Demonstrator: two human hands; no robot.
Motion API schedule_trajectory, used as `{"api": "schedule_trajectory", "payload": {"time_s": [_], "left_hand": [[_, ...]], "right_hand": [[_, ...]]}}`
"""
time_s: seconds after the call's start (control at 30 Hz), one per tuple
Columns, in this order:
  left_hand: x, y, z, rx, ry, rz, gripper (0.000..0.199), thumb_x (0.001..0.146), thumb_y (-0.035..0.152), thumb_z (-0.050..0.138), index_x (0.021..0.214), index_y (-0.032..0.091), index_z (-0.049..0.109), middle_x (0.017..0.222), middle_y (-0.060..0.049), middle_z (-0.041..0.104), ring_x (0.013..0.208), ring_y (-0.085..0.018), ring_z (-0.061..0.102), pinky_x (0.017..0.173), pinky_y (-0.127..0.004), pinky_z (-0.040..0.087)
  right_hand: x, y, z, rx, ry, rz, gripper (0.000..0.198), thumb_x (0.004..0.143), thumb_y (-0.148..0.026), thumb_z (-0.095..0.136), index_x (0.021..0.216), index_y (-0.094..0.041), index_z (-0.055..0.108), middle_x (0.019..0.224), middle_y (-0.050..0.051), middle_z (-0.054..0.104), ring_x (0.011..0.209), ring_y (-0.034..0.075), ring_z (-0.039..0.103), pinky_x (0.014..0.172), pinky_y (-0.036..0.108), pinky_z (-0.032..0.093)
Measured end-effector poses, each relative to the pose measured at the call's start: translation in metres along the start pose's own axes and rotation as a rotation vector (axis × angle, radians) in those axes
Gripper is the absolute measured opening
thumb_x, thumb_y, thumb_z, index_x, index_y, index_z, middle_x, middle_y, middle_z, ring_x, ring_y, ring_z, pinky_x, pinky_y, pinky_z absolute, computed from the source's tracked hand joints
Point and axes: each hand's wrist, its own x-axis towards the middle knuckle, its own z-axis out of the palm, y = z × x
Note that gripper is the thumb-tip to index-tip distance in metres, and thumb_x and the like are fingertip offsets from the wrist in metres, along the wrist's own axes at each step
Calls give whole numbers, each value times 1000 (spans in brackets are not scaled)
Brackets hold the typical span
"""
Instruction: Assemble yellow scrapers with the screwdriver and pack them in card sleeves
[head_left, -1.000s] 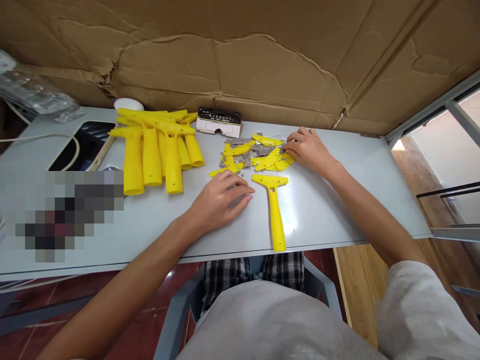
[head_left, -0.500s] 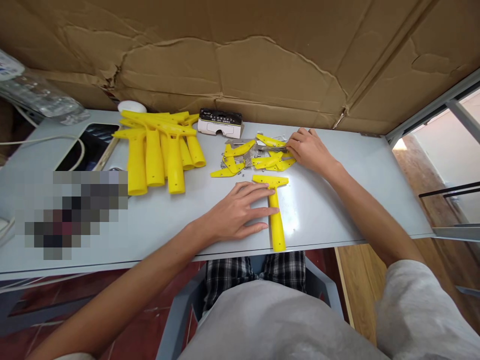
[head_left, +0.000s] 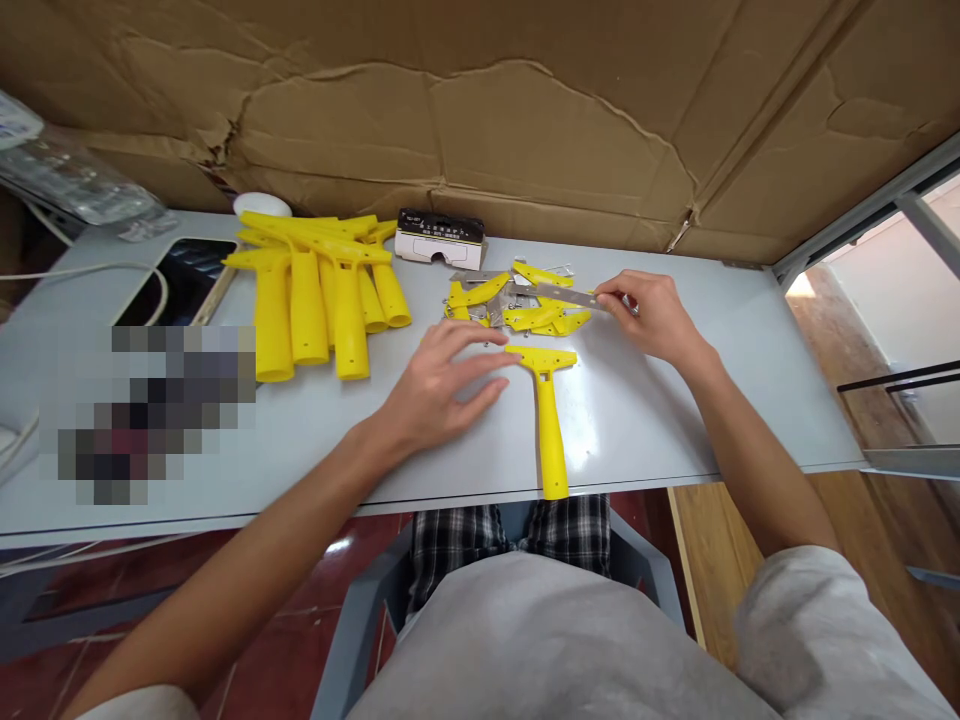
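A flat metal blade (head_left: 564,294) with holes along it is pinched at its right end by my right hand (head_left: 646,310), above the heap of parts. My left hand (head_left: 446,385) is open, fingers spread, left of a yellow T-shaped scraper handle (head_left: 553,430); its fingertips are close to the handle's head, and I cannot tell whether they touch. The handle lies with its crosspiece away from me and its grip at the table's front edge. Behind it are several curved yellow plastic pieces (head_left: 480,292), metal strips and small screws.
Several more yellow handles (head_left: 351,320) are piled on the left of the table (head_left: 450,470). A black and white box (head_left: 440,240) stands near the cardboard (head_left: 337,130). Further left are a phone (head_left: 180,280), a white cable and a plastic bottle (head_left: 82,180). A blurred patch covers the table's left part.
My right hand has drawn a metal blade up from the heap and moved right and towards me. My left hand has lifted off the yellow handle and shifted left.
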Motion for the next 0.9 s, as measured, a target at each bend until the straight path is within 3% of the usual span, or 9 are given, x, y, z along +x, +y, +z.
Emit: {"api": "schedule_trajectory", "payload": {"time_s": [0.17,0.37,0.57,0.73,0.9], "left_hand": [[19,-16,-13,88,35,-61,29,103,23,70,130,28,79,130,-9,77,118,-27,72,103,-49,61],[34,-34,-3,106,-29,-22,27,105,28,67,130,26,78,131,-9,78,118,-27,71,106,-48,59],[28,-40,6,86,-92,-36,29,107,32,66,133,25,78,128,-11,81,118,-29,73,107,-51,59],[20,-33,5,65,-49,-110,30,106,32,68,134,26,78,130,-10,80,118,-28,75,106,-48,61],[14,-36,12,70,-126,-70,25,106,29,68,126,25,82,126,-10,81,117,-29,75,106,-49,61]], "right_hand": [[-5,-12,10,145,-29,-7,27,101,-36,62,102,-19,83,97,7,82,73,16,60,75,33,48],[-9,-13,22,231,-54,21,28,101,-41,64,100,-19,83,94,5,82,70,15,58,73,32,46],[-12,-20,24,292,-94,12,27,102,-40,65,100,-19,82,93,5,82,72,15,61,72,31,46],[-15,-16,23,290,-73,37,28,103,-42,65,100,-21,82,99,5,83,77,16,65,73,32,48],[-18,-13,25,290,-85,31,27,103,-41,65,99,-20,82,95,4,83,74,15,63,72,31,46]]}}
